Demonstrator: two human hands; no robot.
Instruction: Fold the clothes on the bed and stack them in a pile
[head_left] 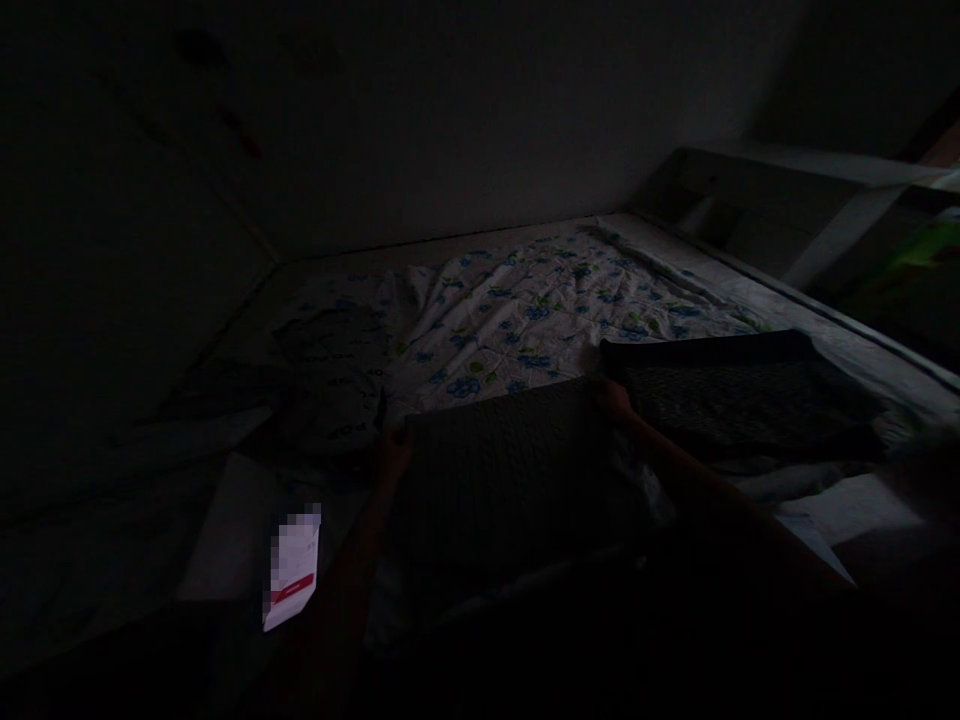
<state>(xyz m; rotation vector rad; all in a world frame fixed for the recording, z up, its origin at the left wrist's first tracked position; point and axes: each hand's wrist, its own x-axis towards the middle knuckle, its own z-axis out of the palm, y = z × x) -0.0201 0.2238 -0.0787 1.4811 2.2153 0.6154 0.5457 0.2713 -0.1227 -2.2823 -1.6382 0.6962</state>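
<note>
The dark quilted rectangular pillow (510, 480) lies flat on the bed, its long axis going from left to right, the far edge toward the wall. The left hand (391, 452) grips its far left corner and the right hand (616, 398) grips its far right corner, fingers closed on the fabric. A second dark pillow (742, 395) lies just beside, at right. Behind them is one white sheet with blue flowers (540, 310), wrinkled. One white card with a red stripe (291, 575) lies at left

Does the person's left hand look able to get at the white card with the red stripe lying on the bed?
Probably yes: the left hand grips the dark quilted pad's corner, and the white card with the red stripe lies uncovered beside that forearm, though the hand is occupied.
</note>
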